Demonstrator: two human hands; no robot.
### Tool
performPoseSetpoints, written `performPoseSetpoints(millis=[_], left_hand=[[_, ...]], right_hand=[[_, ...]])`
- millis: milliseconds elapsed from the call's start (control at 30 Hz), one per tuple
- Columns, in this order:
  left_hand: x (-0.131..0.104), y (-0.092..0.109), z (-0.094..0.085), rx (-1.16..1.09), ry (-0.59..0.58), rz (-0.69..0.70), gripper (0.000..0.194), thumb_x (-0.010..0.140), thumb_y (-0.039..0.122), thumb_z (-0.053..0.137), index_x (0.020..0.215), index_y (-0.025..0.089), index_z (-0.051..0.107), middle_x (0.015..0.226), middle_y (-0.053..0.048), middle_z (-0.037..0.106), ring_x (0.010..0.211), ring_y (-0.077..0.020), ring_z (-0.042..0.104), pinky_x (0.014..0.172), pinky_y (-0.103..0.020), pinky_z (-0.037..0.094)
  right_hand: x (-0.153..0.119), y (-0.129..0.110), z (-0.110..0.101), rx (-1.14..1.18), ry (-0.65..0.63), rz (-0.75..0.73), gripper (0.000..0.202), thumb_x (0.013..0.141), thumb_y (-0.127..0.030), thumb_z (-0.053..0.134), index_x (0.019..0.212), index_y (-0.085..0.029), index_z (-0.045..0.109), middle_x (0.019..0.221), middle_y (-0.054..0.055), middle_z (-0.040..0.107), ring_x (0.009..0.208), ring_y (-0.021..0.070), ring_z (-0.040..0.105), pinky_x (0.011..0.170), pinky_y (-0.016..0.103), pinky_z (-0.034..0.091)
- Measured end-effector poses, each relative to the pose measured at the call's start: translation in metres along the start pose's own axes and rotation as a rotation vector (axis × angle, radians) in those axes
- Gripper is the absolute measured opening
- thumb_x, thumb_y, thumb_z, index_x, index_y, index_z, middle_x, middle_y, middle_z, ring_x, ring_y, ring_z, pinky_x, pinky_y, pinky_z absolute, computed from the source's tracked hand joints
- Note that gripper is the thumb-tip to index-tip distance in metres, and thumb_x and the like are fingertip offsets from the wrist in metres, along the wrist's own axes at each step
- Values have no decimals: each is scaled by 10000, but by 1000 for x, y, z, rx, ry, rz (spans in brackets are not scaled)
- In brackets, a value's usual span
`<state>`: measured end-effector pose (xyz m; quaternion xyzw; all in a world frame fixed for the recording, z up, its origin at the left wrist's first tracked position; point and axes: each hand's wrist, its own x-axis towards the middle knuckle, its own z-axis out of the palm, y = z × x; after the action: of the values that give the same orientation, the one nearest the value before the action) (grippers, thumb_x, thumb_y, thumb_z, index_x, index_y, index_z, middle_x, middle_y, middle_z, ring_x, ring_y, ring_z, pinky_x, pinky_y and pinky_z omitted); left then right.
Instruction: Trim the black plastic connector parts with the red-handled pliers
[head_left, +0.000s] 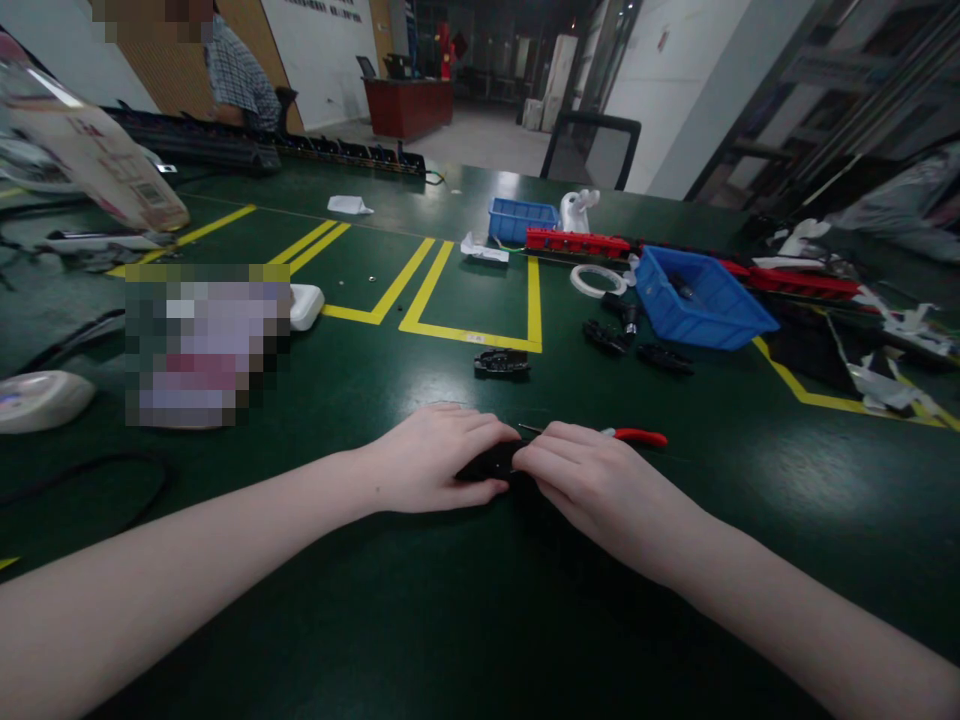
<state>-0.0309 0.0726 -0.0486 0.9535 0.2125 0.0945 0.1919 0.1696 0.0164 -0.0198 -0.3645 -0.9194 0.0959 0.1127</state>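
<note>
A small black part [487,463] lies low over the green table between my hands, mostly covered by fingers. My left hand [439,458] grips its left end between thumb and fingers. My right hand [589,480] is closed at its right end, fingertips pinched against it; whether a tool is also in those fingers cannot be made out. Just behind my right hand lies a pair of pliers with red handles [639,437], partly hidden. Beyond the hands rests another black plastic part [502,363], with a detailed upper side.
At the right stand a blue bin [701,300] and several black pieces [664,358]; a smaller blue bin [521,218] is farther back. Red strips [577,242] and a white tape ring [598,281] lie nearby. Left are a mouse [45,400], a white case [306,307] and a bottle [105,160]. A person [240,75] sits across.
</note>
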Motion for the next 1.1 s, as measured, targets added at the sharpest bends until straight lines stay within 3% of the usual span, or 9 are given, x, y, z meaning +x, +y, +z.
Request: performPoseSetpoints(millis=[233,567,867,1000,1100], left_hand=[[1,0,0,6,3,4,321,867,342,556,1139,180,504,1041,-51,632,924,-197,610,781,-311,463],[1,2,-1,23,14,13,216,859,335,567,1000,174,534,981,-39,631,860,-187,610,726,-295,460],[0,1,1,8,1,15,226,878,327,549,1048,179,536,996,-41,628,888,-188,603,770,-302,467],[1,1,1,5,-4,17,255,878,319,555,1093,185,534,1015,-43,631,902,-191,604,777,-308,471],[1,1,0,-6,-4,10,276,873,321,563,1115,190,533,1027,-41,634,907,-188,606,767,-302,473]], right_hand=[[5,0,-4,-5,-47,-38,157,831,-37,495,889,-147,590,854,42,632,780,163,534,684,297,458],[9,-3,-1,37,13,-50,114,815,-42,518,829,-136,582,809,37,623,745,152,516,630,269,435],[11,-5,1,42,-30,-62,120,823,-43,521,844,-143,584,855,42,632,785,156,532,662,276,452],[6,-1,5,96,11,-42,130,844,-60,501,866,-144,597,864,48,640,811,160,548,695,287,471],[1,5,11,228,104,60,134,853,-91,518,915,-157,617,886,42,644,823,145,576,703,275,487]])
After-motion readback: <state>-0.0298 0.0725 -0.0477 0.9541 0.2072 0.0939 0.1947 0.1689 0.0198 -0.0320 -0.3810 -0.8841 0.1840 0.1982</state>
